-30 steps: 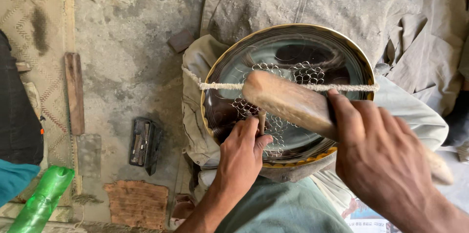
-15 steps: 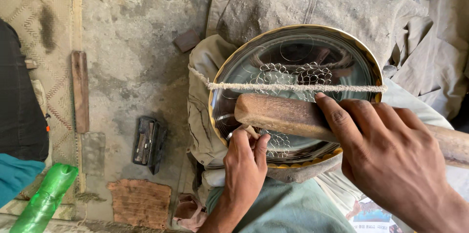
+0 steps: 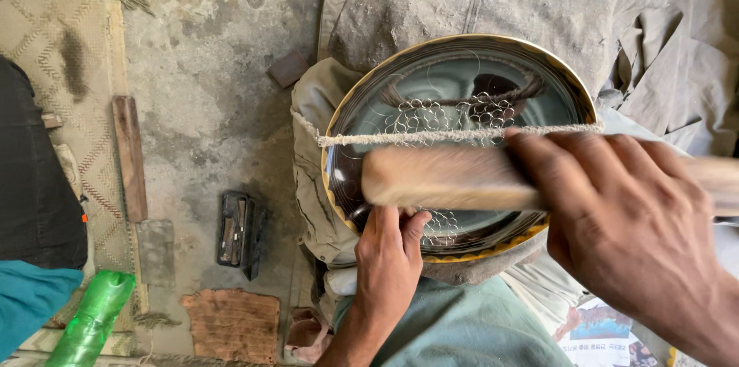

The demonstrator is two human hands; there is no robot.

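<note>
Right hand (image 3: 623, 221) wrapped tight round a wooden mallet (image 3: 454, 178), blurred mid-swing over the round metal plate (image 3: 462, 75) on the lap cloth. Left hand (image 3: 389, 255) pinches a small tool at the plate's near rim. Risk — a glancing blow hits those fingers or mars the pattern; the taut cord (image 3: 431, 137) could snag the mallet.

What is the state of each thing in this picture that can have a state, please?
Left hand: closed on something small at the plate's near rim; the thing itself cannot be made out.
Right hand: gripping the wooden mallet.
Wooden mallet: held level over the plate, blurred.
Round metal plate: lying on cloth, partly engraved with a scale pattern.
Cord: stretched taut across the plate.
Tool case: lying open on the floor.
</note>
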